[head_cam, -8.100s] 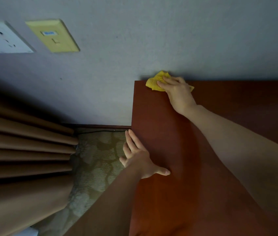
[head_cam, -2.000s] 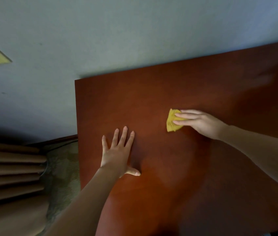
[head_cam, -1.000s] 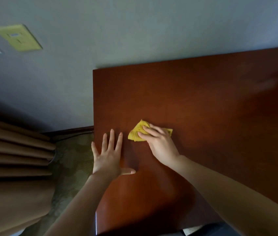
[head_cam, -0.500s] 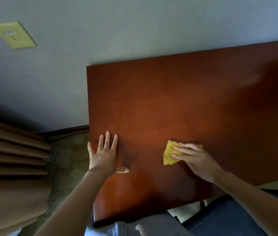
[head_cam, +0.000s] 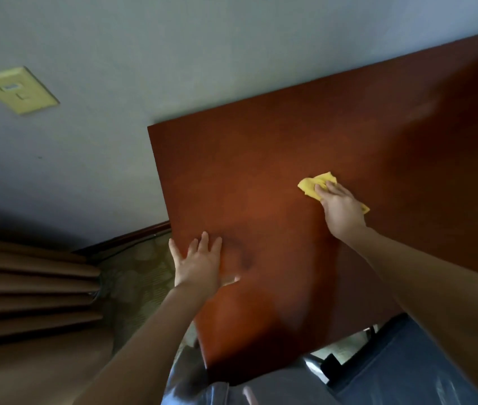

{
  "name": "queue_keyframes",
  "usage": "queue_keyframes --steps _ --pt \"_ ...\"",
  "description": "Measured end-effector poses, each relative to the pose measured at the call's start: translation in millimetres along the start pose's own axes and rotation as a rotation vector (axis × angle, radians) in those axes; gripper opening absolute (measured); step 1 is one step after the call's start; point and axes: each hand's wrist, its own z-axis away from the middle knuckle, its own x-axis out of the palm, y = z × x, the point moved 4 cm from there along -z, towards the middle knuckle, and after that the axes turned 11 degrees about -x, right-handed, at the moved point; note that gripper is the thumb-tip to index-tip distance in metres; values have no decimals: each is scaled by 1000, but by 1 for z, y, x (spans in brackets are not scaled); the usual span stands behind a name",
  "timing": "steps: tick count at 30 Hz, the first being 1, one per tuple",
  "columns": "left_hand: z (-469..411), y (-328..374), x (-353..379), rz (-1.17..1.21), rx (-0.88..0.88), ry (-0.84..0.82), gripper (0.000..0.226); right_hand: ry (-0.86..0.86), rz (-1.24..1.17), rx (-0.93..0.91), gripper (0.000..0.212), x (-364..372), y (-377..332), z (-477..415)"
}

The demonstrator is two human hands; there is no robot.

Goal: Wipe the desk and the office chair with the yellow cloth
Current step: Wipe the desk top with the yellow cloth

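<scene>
Right hand: The right hand (head_cam: 341, 210) lay palm-down on a crumpled yellow cloth (head_cam: 313, 185). Its grip was spread, with the fingers laid over the fabric rather than closed round it, apparently to press a broad patch against the wood.
Cloth: The yellow cloth sat on the glossy reddish-brown wooden tabletop (head_cam: 261, 159), well in from the left edge and roughly midway between the far and near edges.
Left hand: The left hand (head_cam: 198, 266) rested flat at the left edge with its grip apart, fingers straight and holding nothing. It likely served as a brace for the reach.
Chair: A dark blue office chair (head_cam: 401, 363) showed below the near edge, touched by neither hand.
Surroundings: A brown pleated curtain (head_cam: 27, 287) hung left of the tabletop, and a yellowish wall plate (head_cam: 17, 90) sat on the grey wall.
Stage: The wiping of the desk appeared to be under way, with the chair judged still to come.
</scene>
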Motion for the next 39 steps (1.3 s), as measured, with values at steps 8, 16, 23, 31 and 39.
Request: queue_keyframes --steps 8,16,23,31,39 --pt "-3 -39 7 369 55 5 54 46 -49 17 47 42 -105 45" --pt "0 -41 10 189 237 14 56 218 -114 -214 34 57 -194 143" --pt "22 0 35 -15 392 1 77 220 -18 -482 37 74 -176 217" --pt "25 10 36 -278 392 34 99 99 56 -697 44 53 -92 238" --pt "24 9 19 -339 398 -6 88 -31 98 -587 71 20 0 183"
